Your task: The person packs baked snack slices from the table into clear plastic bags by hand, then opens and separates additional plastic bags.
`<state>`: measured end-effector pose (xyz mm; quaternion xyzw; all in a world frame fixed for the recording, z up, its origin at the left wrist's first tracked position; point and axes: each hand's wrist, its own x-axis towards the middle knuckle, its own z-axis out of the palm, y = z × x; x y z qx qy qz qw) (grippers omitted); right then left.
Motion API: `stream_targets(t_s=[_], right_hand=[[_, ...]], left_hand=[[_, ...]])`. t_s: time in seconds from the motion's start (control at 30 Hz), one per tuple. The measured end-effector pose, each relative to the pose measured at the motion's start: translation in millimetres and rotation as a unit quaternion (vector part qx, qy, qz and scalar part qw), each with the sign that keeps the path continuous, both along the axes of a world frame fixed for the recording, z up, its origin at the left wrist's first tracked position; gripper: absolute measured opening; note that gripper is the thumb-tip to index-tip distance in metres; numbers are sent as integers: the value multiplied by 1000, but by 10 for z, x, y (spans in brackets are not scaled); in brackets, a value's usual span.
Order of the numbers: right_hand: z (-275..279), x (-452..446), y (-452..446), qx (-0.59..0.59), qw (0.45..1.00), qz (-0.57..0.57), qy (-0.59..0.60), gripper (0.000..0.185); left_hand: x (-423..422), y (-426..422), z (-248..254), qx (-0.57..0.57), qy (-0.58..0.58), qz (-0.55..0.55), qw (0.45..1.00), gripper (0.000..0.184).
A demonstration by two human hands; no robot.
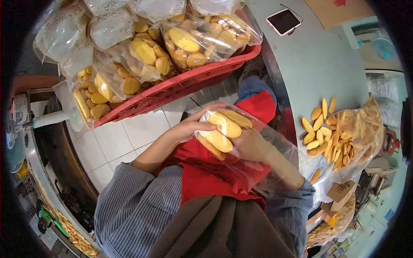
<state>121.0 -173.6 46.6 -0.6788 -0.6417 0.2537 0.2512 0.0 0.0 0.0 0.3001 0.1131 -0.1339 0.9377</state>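
Pale yellow oval biscuits (216, 140) are bunched inside a clear plastic bag (275, 144) above my lap. My left hand (189, 128) grips the bag's bottom end from the left, its thumb pressed over the biscuits and its other fingers mostly behind them. On the right, my right hand (247, 145) is closed against the same biscuits, with its fingertips hidden. Clear film spreads around that wrist and forearm, and the hand appears to be inside the bag. A white patch shows at the bag's bottom end.
A red crate (180, 88) of filled biscuit bags (142, 56) stands ahead on the left. On the table (309, 64) to the right lie loose biscuits (320, 129), a large open biscuit bag (361, 124) and a phone (284, 21). Cardboard (340, 13) lies farther back.
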Motion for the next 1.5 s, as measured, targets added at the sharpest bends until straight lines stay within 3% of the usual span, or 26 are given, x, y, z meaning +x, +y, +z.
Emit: stream_targets(t_s=[0.07, 0.1, 0.17, 0.2, 0.3, 0.33, 0.43, 0.47, 0.57, 0.63, 0.7, 0.8, 0.9, 1.0, 1.1, 1.13, 1.23, 1.3, 1.33, 1.4, 1.43, 1.47, 1.5], right_hand=[[207, -102, -162, -46, 998, 30, 36, 42], [-221, 217, 284, 37, 999, 13, -15, 39], [-17, 86, 4, -33, 999, -24, -18, 33], [-34, -33, -161, 69, 993, -81, -54, 30], [-52, -179, -315, 26, 994, -85, -57, 44], [43, -204, -387, -4, 993, -76, -88, 41], [309, -161, -679, -135, 984, -114, -30, 51], [341, -105, -867, -53, 991, -126, -3, 51], [561, 86, -1470, 20, 958, -268, 105, 44], [729, 213, -1832, 6, 866, -485, 124, 29], [528, 528, -2261, 29, 785, -618, 20, 19], [151, 975, -2516, 38, 771, -627, -106, 18], [-150, 1209, -2524, -121, 737, -578, -328, 26], [-282, 1387, -2611, -164, 717, -605, -306, 31], [-353, 1419, -2676, -153, 699, -608, -344, 27], [-376, 1439, -2710, -152, 695, -610, -348, 26], [-371, 1504, -2804, -164, 680, -624, -347, 26], [-312, 1553, -2887, -186, 670, -637, -333, 26], [-290, 1533, -2902, -97, 655, -644, -383, 24], [-117, 1487, -2879, 102, 693, -641, -312, 20], [65, 1412, -2808, 200, 700, -629, -271, 20], [373, 1156, -2563, 242, 708, -663, -24, 18], [574, 943, -2390, 237, 705, -662, 96, 18]], left_hand=[[-139, -186, 179, -55, 29, 3, 998, 77], [262, 358, -17, 58, -26, 6, 998, 76], [234, 116, -7, 48, -45, 9, 998, 75], [205, 3, 21, 28, -64, -4, 998, 75], [190, -4, 62, 68, -89, -27, 993, 77], [176, -10, 94, 88, -76, -24, 993, 79], [117, 1, 33, 81, -51, 22, 995, 79], [83, 32, -2, 64, -40, 47, 996, 80], [-9, 152, -208, 32, -14, 95, 995, 82], [-50, 196, -335, 44, 6, 131, 990, 74], [-68, 281, -586, 24, 39, 136, 990, 68], [95, 222, -590, -19, 18, 131, 991, 62], [274, 198, -742, -54, -21, 133, 989, 58], [370, 118, -650, -65, -34, 146, 986, 68], [409, -51, -314, 66, -57, 201, 976, 73], [348, -42, -310, 14, -38, 170, 985, 78], [393, 4, -490, -118, -111, 101, 982, 66], [332, 70, -667, -96, -95, 137, 981, 64], [313, 157, -690, -57, -80, 159, 982, 64], [292, 110, -540, -93, -86, 163, 978, 61], [295, 156, -625, -56, -70, 165, 982, 62], [287, 246, -778, -19, -54, 165, 985, 63], [292, 282, -869, 17, -37, 165, 986, 65]])
